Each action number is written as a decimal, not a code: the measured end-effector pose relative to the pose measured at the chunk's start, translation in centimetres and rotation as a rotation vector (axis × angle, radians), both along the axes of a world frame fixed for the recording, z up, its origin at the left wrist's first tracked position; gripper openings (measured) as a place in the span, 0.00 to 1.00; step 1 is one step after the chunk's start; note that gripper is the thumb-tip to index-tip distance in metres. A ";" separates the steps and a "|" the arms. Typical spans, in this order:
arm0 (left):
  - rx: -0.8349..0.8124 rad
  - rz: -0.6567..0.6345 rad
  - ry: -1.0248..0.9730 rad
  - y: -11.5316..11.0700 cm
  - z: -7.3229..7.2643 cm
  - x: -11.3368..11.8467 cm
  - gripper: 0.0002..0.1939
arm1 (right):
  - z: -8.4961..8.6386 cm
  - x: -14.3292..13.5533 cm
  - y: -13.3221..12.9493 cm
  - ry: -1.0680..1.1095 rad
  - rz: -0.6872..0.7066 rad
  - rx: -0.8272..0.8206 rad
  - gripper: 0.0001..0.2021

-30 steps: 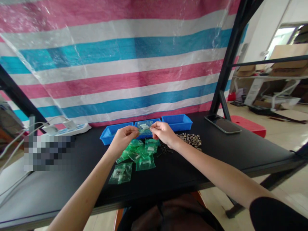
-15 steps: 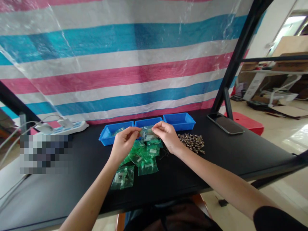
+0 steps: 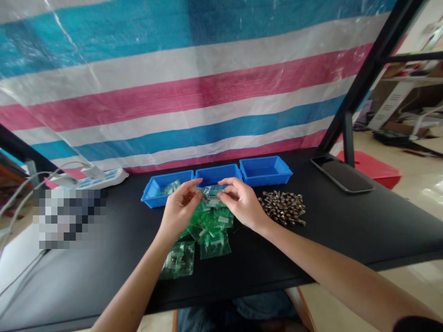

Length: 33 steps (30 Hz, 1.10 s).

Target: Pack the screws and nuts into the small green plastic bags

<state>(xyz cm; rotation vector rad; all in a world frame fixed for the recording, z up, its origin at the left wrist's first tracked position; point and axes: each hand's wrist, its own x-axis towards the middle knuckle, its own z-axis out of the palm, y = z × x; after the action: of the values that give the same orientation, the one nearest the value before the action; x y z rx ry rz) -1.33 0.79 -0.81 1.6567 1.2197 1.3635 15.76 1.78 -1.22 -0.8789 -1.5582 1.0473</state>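
My left hand (image 3: 182, 203) and my right hand (image 3: 242, 200) face each other over the middle of the table. Between them is a small clear plastic bag (image 3: 211, 197) with a pale and metallic-looking item inside. Both thumbs are at the bag's side edges, while the index fingers are raised off it; the other fingers are curled and partly hidden. Below lies a pile of green-tinted small plastic bags (image 3: 215, 244), and another such bag (image 3: 179, 260) sits nearer the front edge. To the right of my right hand is a heap of small shiny metal parts (image 3: 284, 207).
Behind my hands stand a left blue tray (image 3: 155, 200) holding some clear bags, a middle blue tray (image 3: 218, 171) and a right blue tray (image 3: 266, 177). A phone (image 3: 342, 174) lies at right. A power strip (image 3: 110, 177) with cables is at left, before a striped sheet.
The index fingers have lifted from the pinch on the bag and now stand apart from the thumbs. The camera view has tilted down, so the striped sheet appears higher.
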 end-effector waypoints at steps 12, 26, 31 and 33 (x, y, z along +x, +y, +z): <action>-0.080 0.060 0.022 0.3 0.3 -0.8 0.09 | 0.1 -0.1 -0.9 -0.193 -0.040 0.167 0.06; 0.036 0.701 0.054 1.4 0.1 -9.5 0.18 | 0.9 0.1 -2.0 -0.305 0.051 0.322 0.05; 0.166 0.795 0.657 1.4 -0.3 -9.1 0.19 | 0.6 0.3 -1.6 -0.346 0.032 0.376 0.05; 0.197 0.781 0.698 1.3 -0.3 -8.5 0.17 | 0.6 0.5 -1.4 -0.357 0.021 0.389 0.05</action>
<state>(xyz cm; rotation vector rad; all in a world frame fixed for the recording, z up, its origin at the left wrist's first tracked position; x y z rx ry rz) -9.85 2.12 -1.07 1.9699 2.3872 1.3842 16.26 0.35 -0.60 -0.8048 -1.9885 0.5852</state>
